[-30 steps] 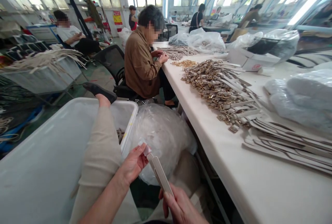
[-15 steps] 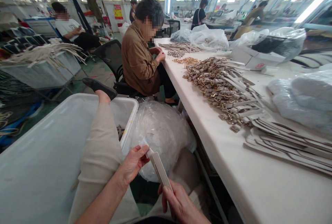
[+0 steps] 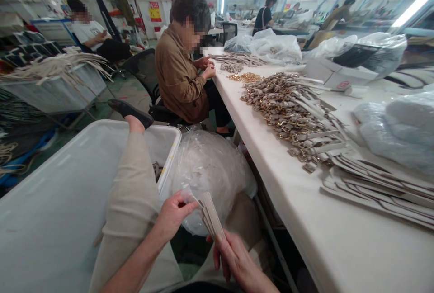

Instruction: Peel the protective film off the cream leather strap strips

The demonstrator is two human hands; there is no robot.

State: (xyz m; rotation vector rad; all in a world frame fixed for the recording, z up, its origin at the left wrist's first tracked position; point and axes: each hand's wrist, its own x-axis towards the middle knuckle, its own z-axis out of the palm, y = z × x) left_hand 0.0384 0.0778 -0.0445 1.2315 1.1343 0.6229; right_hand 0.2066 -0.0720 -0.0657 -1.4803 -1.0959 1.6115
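Observation:
My right hand (image 3: 235, 259) is closed around the lower ends of a few narrow beige straps (image 3: 213, 216) with stitched edges. Their upper ends fan apart slightly and point up and away from me. Left of them, my left hand (image 3: 172, 218) pinches a small piece of thin clear plastic (image 3: 187, 193) between thumb and fingers. The thumb tip is close to the strap ends; whether it touches them I cannot tell. Behind both hands bulges a large clear plastic bag (image 3: 210, 162) with pale contents.
A white tub (image 3: 68, 171) stands left, my leg across it. The white table (image 3: 298, 211) at right bears a heap of buckled straps (image 3: 288, 107), long strips (image 3: 376, 189) and plastic bags (image 3: 403, 125). A co-worker in a brown jacket (image 3: 181, 71) sits ahead at the table edge.
The strap ends, earlier lying together with the whitish plastic at their tip, now stand fanned apart. My left hand has drawn slightly away from the tip, holding the plastic.

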